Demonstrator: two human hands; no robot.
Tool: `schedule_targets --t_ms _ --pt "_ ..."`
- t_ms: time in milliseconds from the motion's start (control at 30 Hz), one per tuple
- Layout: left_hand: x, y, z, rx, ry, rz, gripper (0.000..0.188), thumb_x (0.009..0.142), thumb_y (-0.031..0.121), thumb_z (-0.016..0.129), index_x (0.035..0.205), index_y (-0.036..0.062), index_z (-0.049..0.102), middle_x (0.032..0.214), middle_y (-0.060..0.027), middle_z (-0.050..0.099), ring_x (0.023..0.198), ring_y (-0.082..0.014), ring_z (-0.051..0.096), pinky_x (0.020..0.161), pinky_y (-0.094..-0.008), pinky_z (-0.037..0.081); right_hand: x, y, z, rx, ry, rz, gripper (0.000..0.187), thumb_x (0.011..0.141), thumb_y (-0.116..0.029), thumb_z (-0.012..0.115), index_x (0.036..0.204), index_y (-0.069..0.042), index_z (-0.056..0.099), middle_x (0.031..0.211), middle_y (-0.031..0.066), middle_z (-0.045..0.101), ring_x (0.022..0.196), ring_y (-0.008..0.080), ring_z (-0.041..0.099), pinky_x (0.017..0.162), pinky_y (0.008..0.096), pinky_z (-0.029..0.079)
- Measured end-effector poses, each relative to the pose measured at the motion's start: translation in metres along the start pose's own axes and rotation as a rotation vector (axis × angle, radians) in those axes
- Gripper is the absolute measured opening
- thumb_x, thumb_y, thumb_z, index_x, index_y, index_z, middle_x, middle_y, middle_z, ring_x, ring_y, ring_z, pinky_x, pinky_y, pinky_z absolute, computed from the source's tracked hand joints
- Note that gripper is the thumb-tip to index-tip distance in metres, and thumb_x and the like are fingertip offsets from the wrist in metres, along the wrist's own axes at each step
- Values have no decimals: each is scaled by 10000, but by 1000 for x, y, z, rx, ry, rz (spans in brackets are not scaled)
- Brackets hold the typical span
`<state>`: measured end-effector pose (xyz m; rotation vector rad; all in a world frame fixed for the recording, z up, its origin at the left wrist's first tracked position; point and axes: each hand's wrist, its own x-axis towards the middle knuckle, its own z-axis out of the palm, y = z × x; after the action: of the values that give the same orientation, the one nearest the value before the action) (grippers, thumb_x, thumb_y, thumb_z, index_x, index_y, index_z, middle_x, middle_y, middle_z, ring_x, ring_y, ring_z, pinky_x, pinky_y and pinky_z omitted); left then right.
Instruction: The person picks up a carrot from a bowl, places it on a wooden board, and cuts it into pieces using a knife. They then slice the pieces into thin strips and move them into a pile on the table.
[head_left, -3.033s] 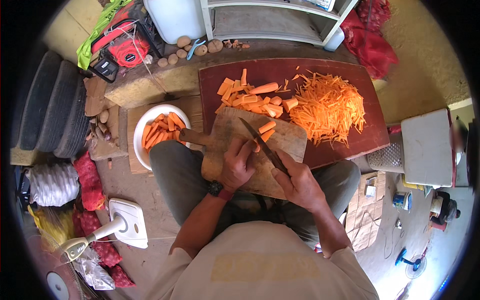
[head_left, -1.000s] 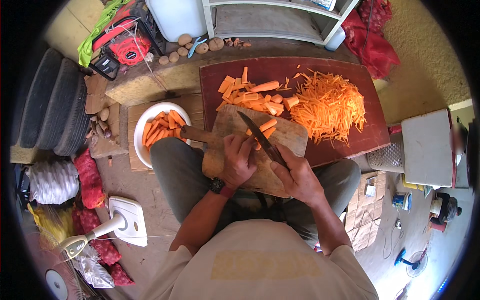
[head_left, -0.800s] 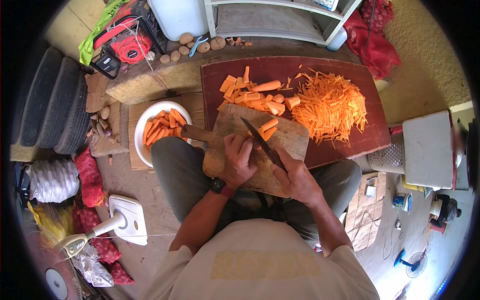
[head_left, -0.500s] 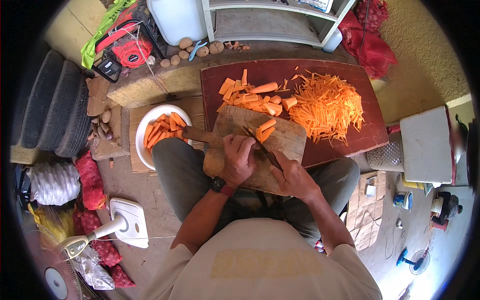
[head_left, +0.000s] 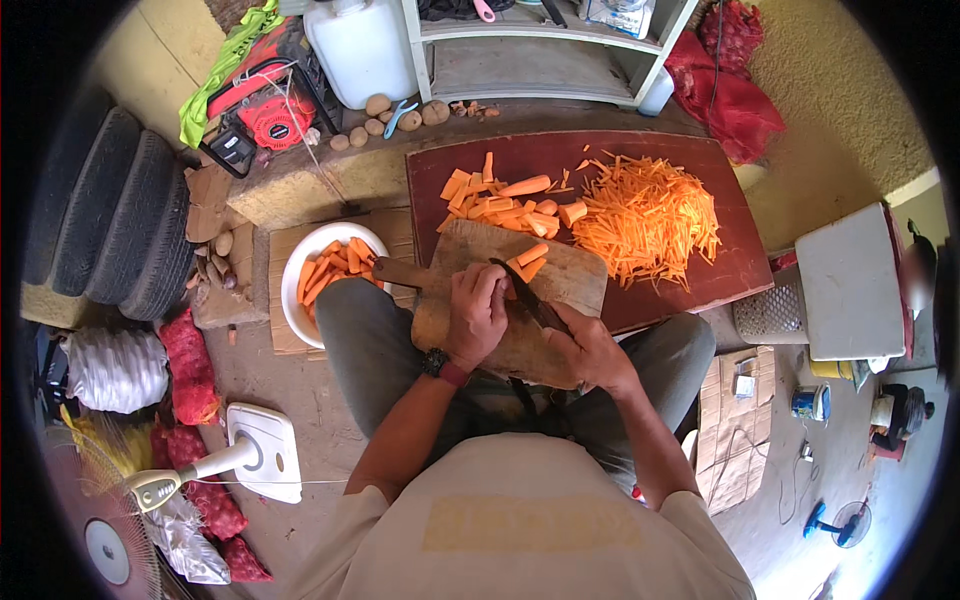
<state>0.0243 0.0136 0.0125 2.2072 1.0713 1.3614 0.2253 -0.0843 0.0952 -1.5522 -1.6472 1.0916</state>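
A wooden cutting board (head_left: 440, 325) with a handle lies across my lap, its far edge against the red table. My right hand (head_left: 596, 352) grips a dark-bladed knife (head_left: 530, 298), its tip pointing up and left toward my other hand. My left hand (head_left: 478, 315), with a watch on the wrist, is closed with bent fingers over the board; a bit of orange carrot shows at its fingertips beside the blade. Beyond the knife, a few cut carrot pieces (head_left: 528, 262) lie on the board.
The red table (head_left: 740, 240) bears a heap of carrot shreds (head_left: 650, 215) and carrot chunks (head_left: 500, 207). Left of my knee stands a white bowl (head_left: 292, 290) of carrot pieces. Potatoes (head_left: 435, 112) line a ledge behind. A fan (head_left: 240, 455) and red sacks lie at left; a person sits far right.
The knife blade has turned to show its broad side, its tip still close to my left fingers. The whole view has shifted slightly; both hands stay over the board.
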Motion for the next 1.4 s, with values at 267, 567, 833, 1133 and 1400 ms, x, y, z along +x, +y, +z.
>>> schedule_targets --t_ms 267,567,833,1133,1400 --pt "-6 9 -5 -39 -26 2 308 937 -144 635 1207 4 627 1138 -199 661 1064 -443 661 904 -502 543 -9 8 7 80 44 -72 343 1064 -142 677 1372 7 644 862 82 603 815 144 544 757 359 520" --pt "-7 9 -1 -136 -81 -41 469 852 -193 646 1274 11 635 1142 -178 658 1007 -422 679 872 -487 560 -17 14 0 139 25 -100 392 1046 -148 715 1384 24 615 986 269 696 865 386 692 826 444 558" --pt "-7 13 0 -105 -66 6 301 949 -104 672 1231 -6 636 1072 -190 701 980 -416 691 852 -499 568 -36 24 -2 153 39 -35 433 1051 -151 714 1427 35 609 1020 269 708 904 353 702 853 434 559" --pt "-23 5 -6 -173 -15 -144 184 976 -21 731 1151 13 689 1051 -169 707 962 -377 690 831 -458 557 -34 6 -8 150 -1 0 418 1050 -117 705 1427 43 622 950 130 687 858 167 612 797 345 541" --pt "-22 20 -22 -183 -91 -96 217 971 -50 729 1180 -12 686 1105 -190 720 1012 -414 723 865 -463 596 -27 8 -2 149 -83 67 464 1050 -167 704 1455 30 595 1110 318 734 1056 442 751 916 459 570"
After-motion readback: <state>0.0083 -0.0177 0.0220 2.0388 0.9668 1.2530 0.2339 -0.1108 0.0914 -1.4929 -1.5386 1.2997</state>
